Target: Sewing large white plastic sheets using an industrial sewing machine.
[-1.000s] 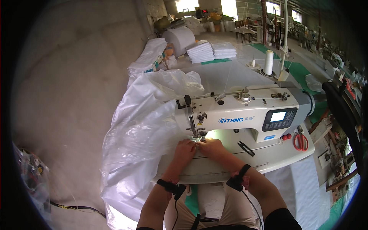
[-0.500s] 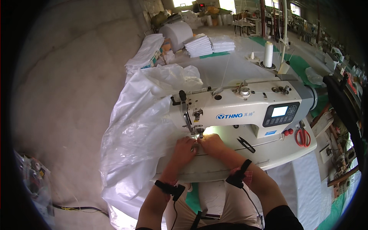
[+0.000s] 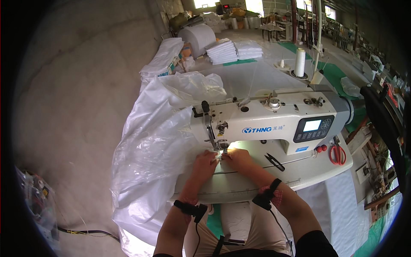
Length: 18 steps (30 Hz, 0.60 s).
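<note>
My left hand [image 3: 204, 166] is just left of the needle area of a white sewing machine [image 3: 261, 115], fingers bent and drawn together. Close on its right, my right hand [image 3: 239, 161] pinches in front of the presser foot [image 3: 224, 147], under the machine's lit arm. Whatever small piece lies between the fingertips is too small to make out. A large sheet of shiny white plastic-like material [image 3: 150, 141] lies bunched to the left of my left hand. Black thread snips [image 3: 275, 162] rest on the machine bed, right of my right hand.
Red-handled scissors [image 3: 338, 154] sit at the bed's right end beside two red balls [image 3: 321, 148]. Behind the machine stand a white thread cone [image 3: 299, 62], stacks of folded white sheets [image 3: 221, 51] and a large white roll [image 3: 197, 39]. A dark cable [image 3: 87, 233] crosses the floor.
My left hand has shifted slightly up and left, and the gap between my fingertips shows a little wider. My right hand has moved only slightly; the machine and white sheet look the same.
</note>
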Each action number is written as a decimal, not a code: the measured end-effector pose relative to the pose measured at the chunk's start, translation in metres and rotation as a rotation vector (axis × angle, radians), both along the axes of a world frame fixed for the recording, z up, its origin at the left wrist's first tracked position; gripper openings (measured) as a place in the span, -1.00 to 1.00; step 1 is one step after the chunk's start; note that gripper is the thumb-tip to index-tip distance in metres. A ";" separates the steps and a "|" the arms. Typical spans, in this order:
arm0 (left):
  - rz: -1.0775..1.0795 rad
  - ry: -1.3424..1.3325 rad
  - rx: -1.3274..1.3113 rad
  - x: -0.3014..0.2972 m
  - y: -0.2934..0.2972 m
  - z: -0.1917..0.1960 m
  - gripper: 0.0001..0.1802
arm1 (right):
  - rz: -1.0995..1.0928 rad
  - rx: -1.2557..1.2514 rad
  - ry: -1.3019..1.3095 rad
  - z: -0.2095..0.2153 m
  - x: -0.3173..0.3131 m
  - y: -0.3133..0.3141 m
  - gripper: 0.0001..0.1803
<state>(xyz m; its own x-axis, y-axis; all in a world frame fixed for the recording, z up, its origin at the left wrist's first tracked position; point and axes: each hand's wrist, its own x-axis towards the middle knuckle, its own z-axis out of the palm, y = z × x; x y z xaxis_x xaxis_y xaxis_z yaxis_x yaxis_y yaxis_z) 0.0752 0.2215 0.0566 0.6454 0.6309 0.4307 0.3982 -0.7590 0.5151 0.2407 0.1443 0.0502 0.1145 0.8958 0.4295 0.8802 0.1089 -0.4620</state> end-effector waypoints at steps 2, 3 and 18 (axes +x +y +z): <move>-0.046 -0.022 0.055 -0.001 -0.003 -0.003 -0.85 | 0.004 -0.018 0.003 -0.002 -0.001 0.002 -0.81; -0.032 0.004 0.030 -0.001 -0.003 -0.004 -0.85 | -0.011 -0.030 -0.003 -0.002 -0.002 0.003 -0.81; 0.050 0.468 -0.385 0.022 0.050 0.014 -0.68 | -0.262 -0.394 0.094 0.030 -0.016 0.012 -0.73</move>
<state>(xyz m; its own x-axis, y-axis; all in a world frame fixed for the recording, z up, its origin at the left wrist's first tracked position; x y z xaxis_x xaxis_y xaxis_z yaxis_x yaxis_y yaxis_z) 0.0969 0.2711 0.0703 0.6766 0.7195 -0.1567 0.6790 -0.5273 0.5107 0.2244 0.1562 0.0806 0.3802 0.9241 0.0399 0.8070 -0.3103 -0.5025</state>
